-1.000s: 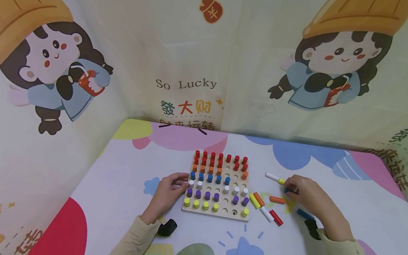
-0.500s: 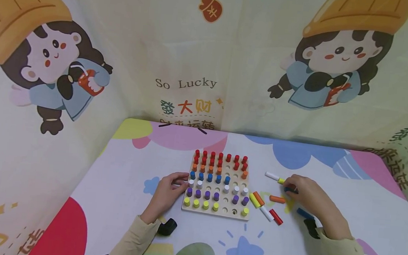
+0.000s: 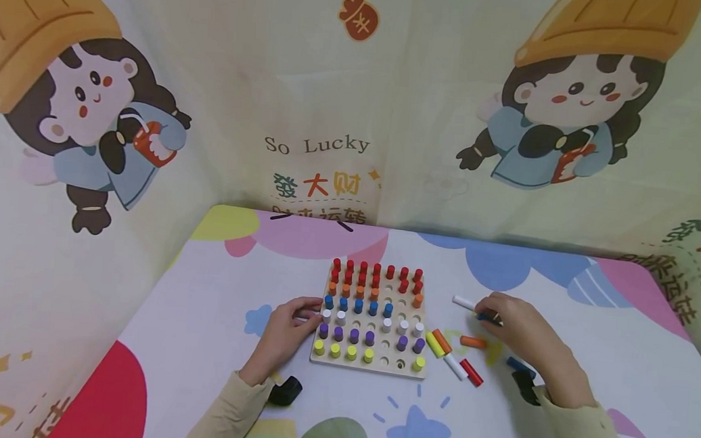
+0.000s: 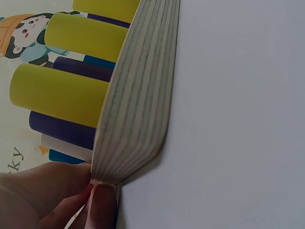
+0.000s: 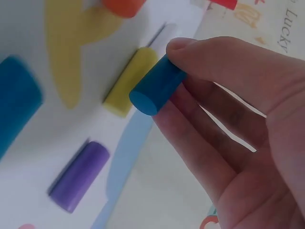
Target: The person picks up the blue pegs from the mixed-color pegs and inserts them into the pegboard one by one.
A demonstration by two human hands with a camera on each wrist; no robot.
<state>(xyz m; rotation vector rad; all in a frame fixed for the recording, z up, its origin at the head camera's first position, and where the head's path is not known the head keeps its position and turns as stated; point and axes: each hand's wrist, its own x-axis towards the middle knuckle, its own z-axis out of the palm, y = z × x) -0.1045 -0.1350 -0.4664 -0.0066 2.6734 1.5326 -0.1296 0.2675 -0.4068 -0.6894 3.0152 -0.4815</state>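
Note:
A wooden pegboard [image 3: 391, 370] stands in the head view with rows of red, orange, blue, white, purple and yellow pegs, some holes bare. At its left side my left hand [image 3: 284, 330] pinches the board edge between thumb and finger; the left wrist view shows the striped side of the board [image 4: 138, 95] in that grip. My right hand [image 3: 520, 329] is right of the board, holding a blue peg [image 5: 159, 86] between thumb and fingertips, tilted above the cloth. Behind it in the right wrist view lie a yellow peg [image 5: 131, 81] and a purple peg [image 5: 78, 176].
Between board and right hand lie loose pegs: a yellow peg [image 3: 435, 345], an orange peg [image 3: 473, 341], a red peg [image 3: 471, 372] and others. A second blue peg [image 3: 521, 367] lies by the right wrist. Printed cloth walls rise behind the table.
My right hand has shifted a little left with the blue peg, now covering the yellow peg in the head view. The left hand keeps its place on the board.

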